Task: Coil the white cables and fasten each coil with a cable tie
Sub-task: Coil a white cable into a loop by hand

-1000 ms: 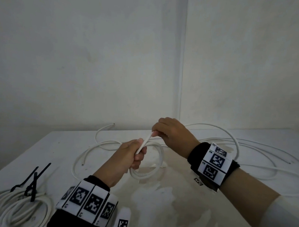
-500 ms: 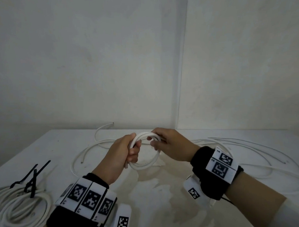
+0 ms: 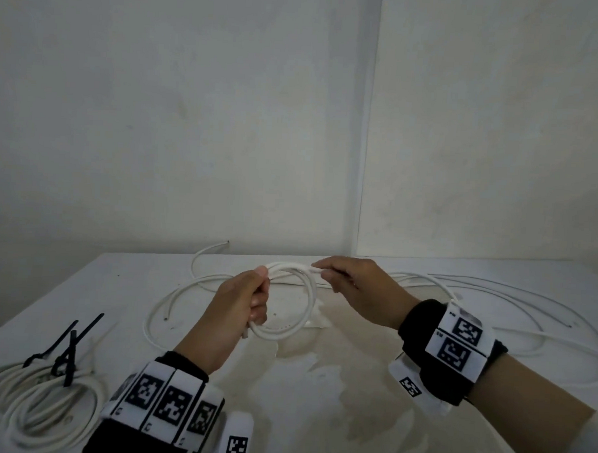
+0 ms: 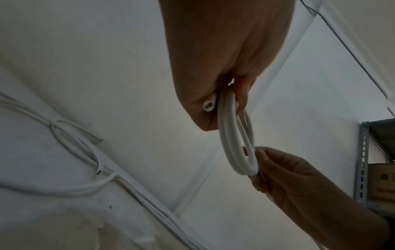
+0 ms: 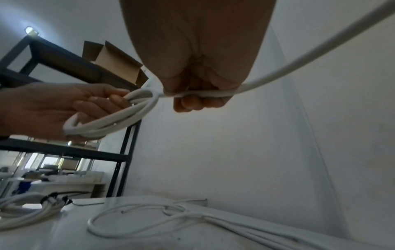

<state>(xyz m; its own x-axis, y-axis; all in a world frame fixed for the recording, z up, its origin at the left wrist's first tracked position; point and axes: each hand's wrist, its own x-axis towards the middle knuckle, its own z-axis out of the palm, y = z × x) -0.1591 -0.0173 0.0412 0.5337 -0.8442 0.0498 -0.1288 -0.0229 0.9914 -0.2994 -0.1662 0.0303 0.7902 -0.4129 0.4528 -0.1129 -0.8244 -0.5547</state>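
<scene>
At frame centre, above the tabletop, my left grip clenches the springy, light coil while my right grip pinches the cable feeding it, best held near the loops.

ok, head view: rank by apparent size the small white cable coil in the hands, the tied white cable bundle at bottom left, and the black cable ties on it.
1. Tied white cable bundle, though it sits nearer the camera.
2. Small white cable coil held by both hands.
3. Black cable ties.
</scene>
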